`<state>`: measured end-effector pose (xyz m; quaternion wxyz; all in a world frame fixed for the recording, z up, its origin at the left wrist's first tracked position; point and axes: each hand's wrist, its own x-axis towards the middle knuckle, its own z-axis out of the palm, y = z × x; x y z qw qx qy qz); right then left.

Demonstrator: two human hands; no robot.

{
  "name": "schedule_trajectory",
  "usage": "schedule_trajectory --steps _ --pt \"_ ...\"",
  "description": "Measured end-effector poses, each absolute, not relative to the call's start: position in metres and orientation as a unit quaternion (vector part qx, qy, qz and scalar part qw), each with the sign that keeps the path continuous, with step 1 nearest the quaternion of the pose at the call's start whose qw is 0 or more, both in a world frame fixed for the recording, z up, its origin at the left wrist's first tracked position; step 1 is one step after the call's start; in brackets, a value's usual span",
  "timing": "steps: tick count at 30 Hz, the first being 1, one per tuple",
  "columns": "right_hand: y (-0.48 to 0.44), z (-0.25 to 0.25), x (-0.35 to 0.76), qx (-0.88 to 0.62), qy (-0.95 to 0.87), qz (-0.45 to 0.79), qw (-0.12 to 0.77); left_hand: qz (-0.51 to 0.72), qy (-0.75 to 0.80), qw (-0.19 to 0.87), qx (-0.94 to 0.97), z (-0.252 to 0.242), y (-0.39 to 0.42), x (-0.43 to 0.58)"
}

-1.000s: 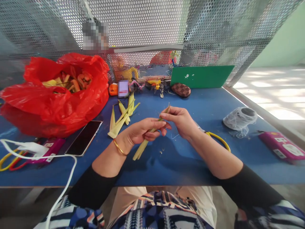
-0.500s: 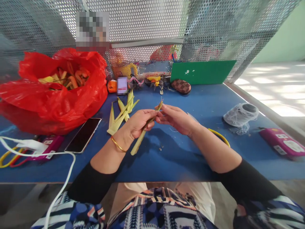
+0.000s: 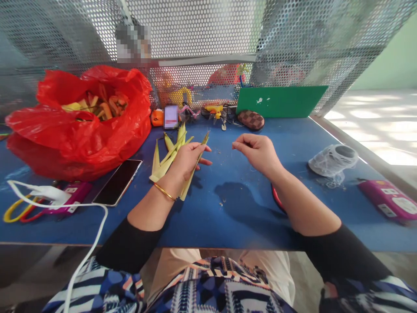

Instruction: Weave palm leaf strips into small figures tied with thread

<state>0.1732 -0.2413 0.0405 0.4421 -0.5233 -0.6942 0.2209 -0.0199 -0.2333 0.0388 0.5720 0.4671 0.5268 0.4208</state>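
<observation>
Left hand point(image 3: 188, 158): grips a pale yellow-green leaf strip point(image 3: 199, 150), pinned between thumb and fingers, with the fingers stretched fairly straight rather than balled. A gold bangle point(image 3: 164, 192) sits at the wrist.
Leaf strip: held just above the blue table point(image 3: 234, 213). Its long axis runs on a slant, with the pointed tip up and away from the person, toward the right. The blunt end is down near the wrist.
Right hand point(image 3: 258, 150): raised well apart from the strip, fingers curled in and thumb tip meeting the forefinger. Nothing can be made out between them.
Beside the left hand: a loose fan of similar leaf strips point(image 3: 164, 161) lies on the table, tips pointing away from the person.
Further left: a dark phone point(image 3: 119, 180), a white cable point(image 3: 87, 208), a pink gadget point(image 3: 74, 196) and a red plastic bag point(image 3: 65, 139) with yellow and orange pieces showing at its mouth.
Further right: a bundle of white netting point(image 3: 329, 161) and a second pink gadget point(image 3: 387, 202).
Back edge: a checked pouch point(image 3: 250, 120), a green board point(image 3: 280, 101) and a perforated metal screen point(image 3: 202, 26).
</observation>
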Motion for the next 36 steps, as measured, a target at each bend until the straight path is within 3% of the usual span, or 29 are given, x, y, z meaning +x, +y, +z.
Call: schedule_trajectory --steps 8,14,24,31,36 --pt "-0.250 0.032 0.163 -0.483 -0.813 0.127 0.300 0.324 0.415 0.750 0.401 0.035 -0.245 -0.010" --pt "-0.249 0.031 0.164 -0.496 -0.808 0.152 0.279 0.328 0.388 0.769 0.388 0.031 -0.243 -0.012" --pt "-0.242 0.042 0.181 -0.480 -0.766 0.210 0.373 0.394 0.468 0.626 0.483 0.032 -0.242 -0.011" --pt "-0.252 0.049 0.173 -0.436 -0.789 0.129 0.413 0.273 0.448 0.427 0.737 0.033 -0.249 -0.015" --pt "-0.242 0.039 0.175 -0.462 -0.762 0.201 0.407 0.210 0.353 0.429 0.805 0.039 -0.256 -0.017"
